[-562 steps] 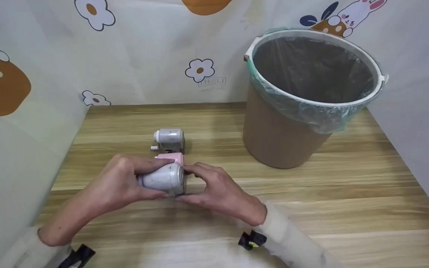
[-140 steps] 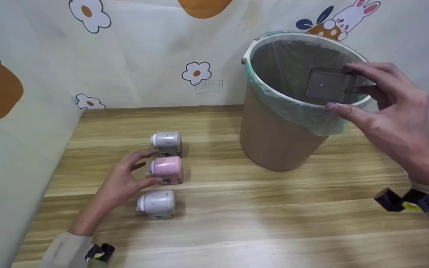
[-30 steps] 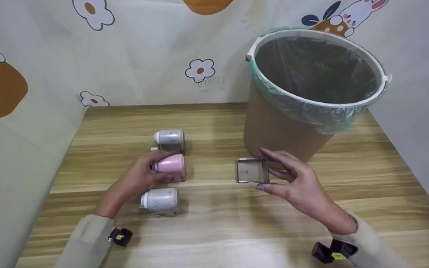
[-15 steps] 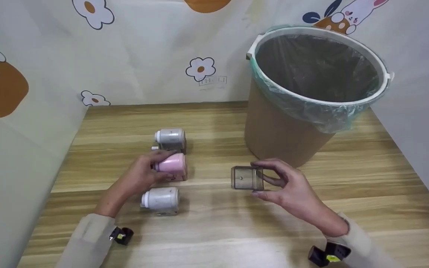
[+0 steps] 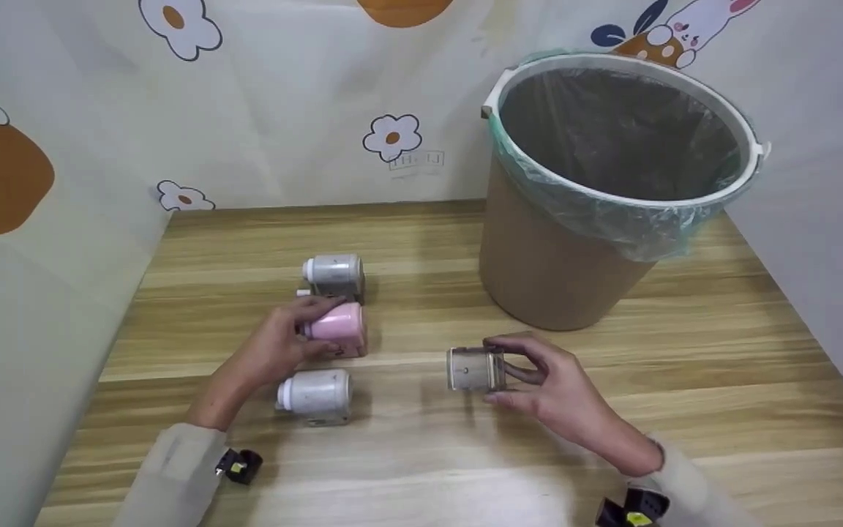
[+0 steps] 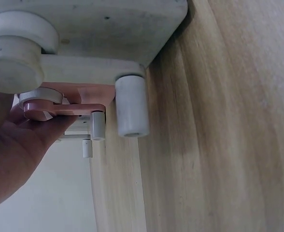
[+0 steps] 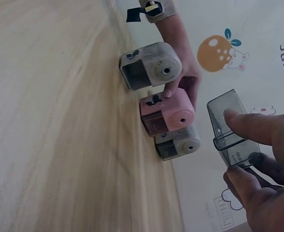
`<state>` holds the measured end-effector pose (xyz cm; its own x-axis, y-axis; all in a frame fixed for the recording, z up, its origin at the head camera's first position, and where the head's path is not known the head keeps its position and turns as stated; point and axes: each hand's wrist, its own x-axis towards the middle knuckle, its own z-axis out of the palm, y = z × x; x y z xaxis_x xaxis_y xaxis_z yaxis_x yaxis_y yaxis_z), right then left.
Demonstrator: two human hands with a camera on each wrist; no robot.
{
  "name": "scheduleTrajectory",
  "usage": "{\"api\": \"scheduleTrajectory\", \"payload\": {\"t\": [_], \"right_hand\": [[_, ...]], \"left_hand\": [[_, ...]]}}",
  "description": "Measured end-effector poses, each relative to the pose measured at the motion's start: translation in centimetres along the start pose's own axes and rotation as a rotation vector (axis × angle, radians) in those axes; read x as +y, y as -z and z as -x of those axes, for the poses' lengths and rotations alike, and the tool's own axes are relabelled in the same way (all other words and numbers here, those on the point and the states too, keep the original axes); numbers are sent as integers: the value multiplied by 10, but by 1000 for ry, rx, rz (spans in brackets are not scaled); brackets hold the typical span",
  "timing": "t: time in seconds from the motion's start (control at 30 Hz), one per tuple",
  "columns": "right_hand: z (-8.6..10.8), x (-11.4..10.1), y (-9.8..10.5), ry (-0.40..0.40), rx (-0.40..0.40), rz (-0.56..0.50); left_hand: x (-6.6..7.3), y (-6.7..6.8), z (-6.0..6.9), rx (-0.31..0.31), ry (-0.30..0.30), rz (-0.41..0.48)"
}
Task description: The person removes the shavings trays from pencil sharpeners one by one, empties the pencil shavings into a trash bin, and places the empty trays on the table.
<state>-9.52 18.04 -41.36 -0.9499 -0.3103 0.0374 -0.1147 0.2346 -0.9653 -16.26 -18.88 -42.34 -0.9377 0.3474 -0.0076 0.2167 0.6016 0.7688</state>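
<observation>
Three crank pencil sharpeners stand in a column on the table's left side. In the head view my left hand (image 5: pixel 271 342) grips the pink sharpener (image 5: pixel 341 326), the middle one, from its crank side, thumb and fingers on opposite sides. Behind it is a grey sharpener (image 5: pixel 337 271), in front a whitish one (image 5: pixel 319 391). My right hand (image 5: pixel 557 384) pinches a clear smoky plastic drawer (image 5: pixel 469 369) above the table, right of the sharpeners. The right wrist view shows the pink sharpener (image 7: pixel 173 111) with a dark opening low in its front, and the drawer (image 7: pixel 231 128) between thumb and fingers.
A tall brown bin (image 5: pixel 553 256) with a white rim and a green-tinted liner stands at the back right. Patterned cloth walls (image 5: pixel 304 95) rise behind and beside the wooden table (image 5: pixel 407 454).
My right hand, over the bin earlier, came down to the table with the drawer and has kept moving left and nearer. My left hand closed round the pink sharpener and has stayed there.
</observation>
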Motion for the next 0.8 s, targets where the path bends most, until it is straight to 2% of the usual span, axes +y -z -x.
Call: {"api": "scheduleTrajectory", "payload": {"t": [0.33,0.6,0.8], "right_hand": [[2,14,-14,-6,13,62],[2,25,-23,7,-26,100],[2,29,-26,-18,-32,105]], "left_hand": [[0,0,-1,-7,-9,14],[-1,-1,0,-7,-9,21],[-1,-1,0,6,-50,15]]}}
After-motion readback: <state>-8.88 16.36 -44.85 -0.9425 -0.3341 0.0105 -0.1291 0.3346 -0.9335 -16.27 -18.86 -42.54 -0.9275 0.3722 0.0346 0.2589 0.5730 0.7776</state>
